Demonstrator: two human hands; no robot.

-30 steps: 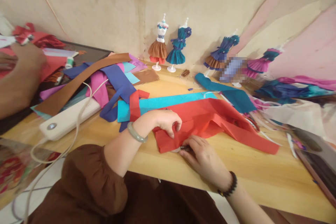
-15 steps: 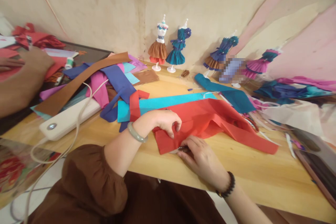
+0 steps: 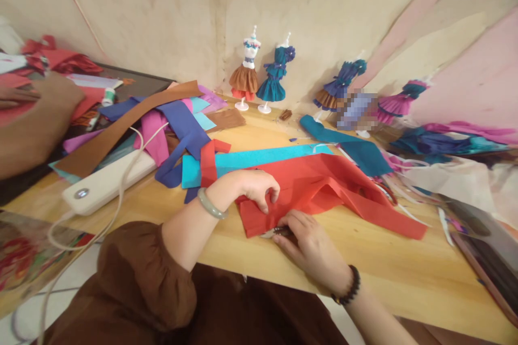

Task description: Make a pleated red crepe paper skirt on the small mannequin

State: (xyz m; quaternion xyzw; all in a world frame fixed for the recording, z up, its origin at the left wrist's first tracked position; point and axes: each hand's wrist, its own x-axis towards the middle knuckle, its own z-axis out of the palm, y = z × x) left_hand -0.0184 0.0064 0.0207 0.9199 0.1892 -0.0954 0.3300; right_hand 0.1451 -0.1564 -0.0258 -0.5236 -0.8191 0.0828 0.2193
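Note:
A wide piece of red cloth point(image 3: 299, 183) lies in front of me, with a longer strip of it running to the right. My left hand point(image 3: 259, 188) rests on this cloth, its fingers bent and thumb and forefinger apart, with red showing in the gap. A jade-like bangle circles that wrist. At the cloth's near edge, my right hand point(image 3: 305, 240) is closed on a small metal blade-like tool point(image 3: 269, 234); its pale tip touches the cloth edge, and the fingers hide most of the rest. Under the red cloth's far side lies a bright turquoise strip point(image 3: 259, 159).
Brown, blue and pink cloth strips point(image 3: 178, 118) pile up at left beside a white power bank point(image 3: 109, 183) with a cable. Small dressed mannequins point(image 3: 243, 78) stand by the wall. A phone point(image 3: 491, 275) lies at right. Another person's hand point(image 3: 60, 94) is at far left.
Both hands hold nearly the same pose on the red cloth. The blade-like tool at my right fingertips has shifted very slightly left, and the view has moved a little.

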